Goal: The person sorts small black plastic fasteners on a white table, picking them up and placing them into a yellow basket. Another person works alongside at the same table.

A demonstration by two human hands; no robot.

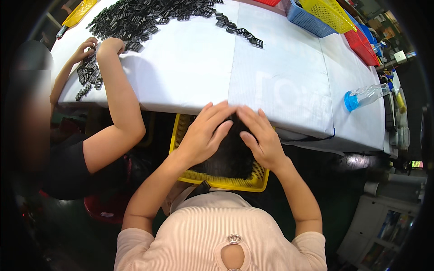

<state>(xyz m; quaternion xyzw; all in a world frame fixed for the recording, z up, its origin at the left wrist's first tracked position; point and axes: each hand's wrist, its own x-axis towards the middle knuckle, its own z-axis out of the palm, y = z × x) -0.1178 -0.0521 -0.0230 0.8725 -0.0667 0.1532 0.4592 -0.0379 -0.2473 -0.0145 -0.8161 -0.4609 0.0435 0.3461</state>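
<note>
A yellow plastic basket with mesh sides sits at my lap, partly under the table's near edge. Dark, blurred contents fill its inside; I cannot make out single pieces. Above the basket's left half, my left hand has its fingers stretched toward the table edge and its thumb apart. My right hand mirrors it over the right half, fingers extended and thumb apart. The fingertips of both hands nearly meet at the edge of the white-covered table. Nothing shows in either hand.
At the left, a co-worker's hands are among a pile of small black plastic buckles. A short row of buckles lies further right. Blue, yellow and red baskets stand far right, a clear bottle nearer.
</note>
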